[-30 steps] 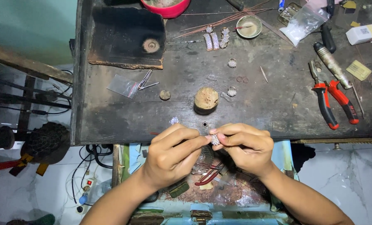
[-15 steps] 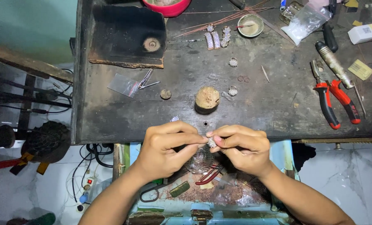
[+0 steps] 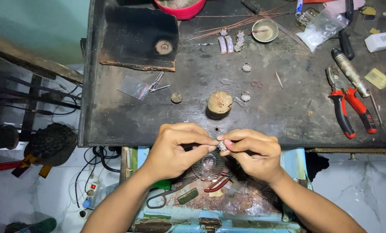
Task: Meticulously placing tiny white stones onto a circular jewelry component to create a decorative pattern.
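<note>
In the head view, a small sparkling jewellery piece (image 3: 222, 146) is pinched between the fingertips of the left hand (image 3: 175, 149) and the right hand (image 3: 251, 151), just off the near edge of the dark tabletop (image 3: 193, 112). Fine fitting appears to be in hand; a steady, light grip seems called for next. Red-handled pliers (image 3: 350, 110) lie well apart.

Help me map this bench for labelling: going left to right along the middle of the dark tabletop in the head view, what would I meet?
Clear plastic bag → metal tweezers → small round dark piece → wooden stump block → small sparkly ring → red-handled pliers.
</note>
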